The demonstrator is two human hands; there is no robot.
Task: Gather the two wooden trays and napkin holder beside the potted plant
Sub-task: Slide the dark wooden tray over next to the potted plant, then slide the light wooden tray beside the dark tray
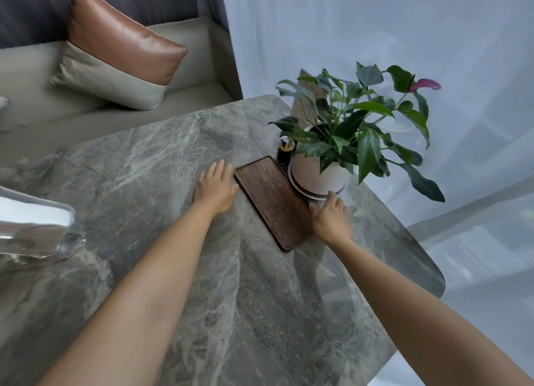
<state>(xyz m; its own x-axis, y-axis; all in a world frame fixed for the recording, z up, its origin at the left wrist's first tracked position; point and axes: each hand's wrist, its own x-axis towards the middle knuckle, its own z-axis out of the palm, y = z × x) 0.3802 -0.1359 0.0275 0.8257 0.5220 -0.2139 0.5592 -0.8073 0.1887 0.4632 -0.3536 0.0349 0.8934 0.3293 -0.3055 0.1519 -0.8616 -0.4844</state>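
Dark wooden tray [273,202] flat on the grey marble table [161,166], long side just beside the white pot of the potted plant [320,173]. Only one tray surface visible from here; can't tell if a second one sits underneath. Pale wooden board standing upright behind the leaves [307,102], possibly the napkin holder, half hidden so no promises. Small dark toothpick jar [285,150] tucked between the tray's far corner and the pot.

Left hand [215,190] open and flat on the table, fingers spread, thumb side right up against the tray's left rim. Right hand [331,216] open too, fingertips at the right rim near the pot's saucer. Nothing actually gripped, just bracketing the tray from both sides.

Handling guess: stiff, solid wood, shallow raised lip, probably light enough for one hand. Polished stone underneath, so likely to slide easily with a push on the rim. For lifting, best bet looks like pinching the two long edges. Tight gap on the pot side, so watch out for knocking the saucer or that jar.
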